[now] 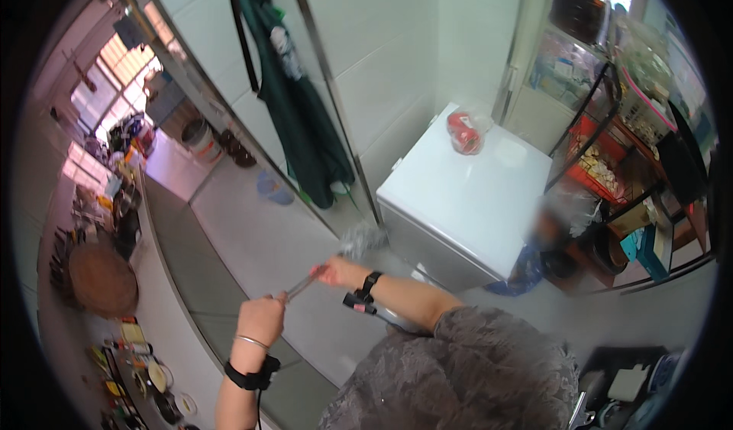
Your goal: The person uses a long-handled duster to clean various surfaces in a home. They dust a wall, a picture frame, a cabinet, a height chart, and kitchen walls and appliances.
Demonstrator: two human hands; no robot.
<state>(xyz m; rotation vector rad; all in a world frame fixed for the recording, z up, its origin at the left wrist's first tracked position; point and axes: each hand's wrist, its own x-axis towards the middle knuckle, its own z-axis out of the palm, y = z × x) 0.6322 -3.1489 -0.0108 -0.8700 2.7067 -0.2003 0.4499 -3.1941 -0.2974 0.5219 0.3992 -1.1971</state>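
My left hand point(260, 321) is closed around one end of a thin pole point(302, 285), a metal bangle and black wrist strap behind it. Farther along the pole, my right hand point(341, 272) grips it too, with a black strap and small device on that wrist. In line with the pole, just past my right hand, a blurred grey stringy bundle point(362, 241) rests low by the freezer's corner. It looks like a mop head, but its join to the pole is hidden. Pale floor tiles point(338, 327) lie beneath my hands.
A white chest freezer point(458, 201) bears a red item in clear plastic point(467, 133). A dark green apron point(298, 115) hangs on the wall. Along the left runs a counter point(166, 315) with a round wooden chopping board point(103, 281). Loaded shelves point(647, 143) stand right.
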